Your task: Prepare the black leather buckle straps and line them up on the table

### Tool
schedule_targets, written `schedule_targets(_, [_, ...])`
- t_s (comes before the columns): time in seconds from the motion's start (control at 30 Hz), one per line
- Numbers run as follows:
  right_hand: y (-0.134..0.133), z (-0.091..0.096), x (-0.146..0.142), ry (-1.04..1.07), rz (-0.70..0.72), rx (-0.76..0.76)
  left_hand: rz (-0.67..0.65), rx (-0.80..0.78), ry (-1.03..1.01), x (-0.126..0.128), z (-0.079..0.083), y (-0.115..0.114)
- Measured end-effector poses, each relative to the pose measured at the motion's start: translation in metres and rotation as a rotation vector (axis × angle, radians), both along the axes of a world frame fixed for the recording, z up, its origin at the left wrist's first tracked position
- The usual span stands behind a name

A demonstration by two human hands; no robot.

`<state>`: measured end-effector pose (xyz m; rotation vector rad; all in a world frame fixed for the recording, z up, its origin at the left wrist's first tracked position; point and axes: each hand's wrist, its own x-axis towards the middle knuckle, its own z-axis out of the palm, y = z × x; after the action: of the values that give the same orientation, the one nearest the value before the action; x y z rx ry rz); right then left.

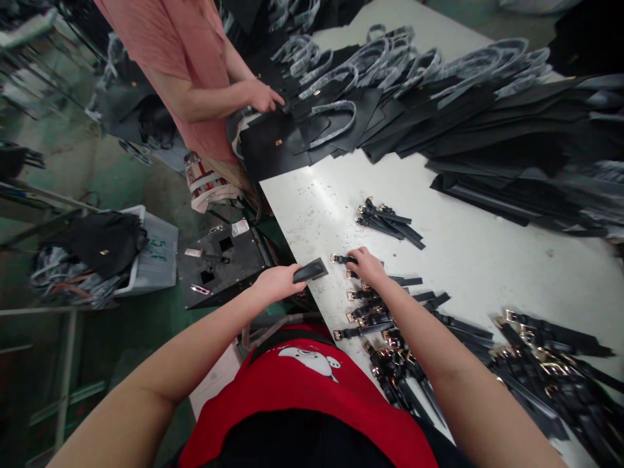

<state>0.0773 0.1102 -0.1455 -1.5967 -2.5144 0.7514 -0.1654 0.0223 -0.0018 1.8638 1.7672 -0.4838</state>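
Observation:
My left hand [277,283] is closed round one end of a short black strap [311,270], held at the near left edge of the white table [468,260]. My right hand [365,265] rests on the table with its fingers curled on a black buckled strap [341,259]. Several more black straps with gold buckles [370,315] lie in a row under and beside my right forearm. A small bundle of the same straps [387,222] lies further out on the table.
Stacked black bag panels [511,149] and grey wrapped handles [390,62] fill the far side. A person in a pink shirt [190,58] handles panels at the far left corner. On the floor stand a white crate [151,250] and a black panel [219,260].

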Motion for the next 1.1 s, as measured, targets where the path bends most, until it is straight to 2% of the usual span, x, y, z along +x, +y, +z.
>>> schedule_targets(0.13, [-0.001, -0.011, 0.004, 0.050, -0.108, -0.048, -0.051, -0.019, 0.029, 0.014, 0.000, 0.012])
schedule_targets(0.37, [0.004, -0.020, 0.010, 0.156, -0.091, -0.089, -0.131, -0.009, 0.035, 0.066, -0.016, 0.062])
schedule_targets(0.73, [0.008, -0.018, 0.012, 0.136, -0.134, -0.097, -0.211, -0.081, 0.131, 0.065, -0.005, 0.082])
schedule_targets(0.93, [0.010, -0.014, 0.011, 0.128, -0.150, -0.098, -0.243, -0.007, 0.099, 0.080, -0.011, 0.083])
schedule_targets(1.1, [0.011, -0.013, 0.011, 0.118, -0.153, -0.108, -0.234, -0.054, 0.087, 0.081, -0.013, 0.092])
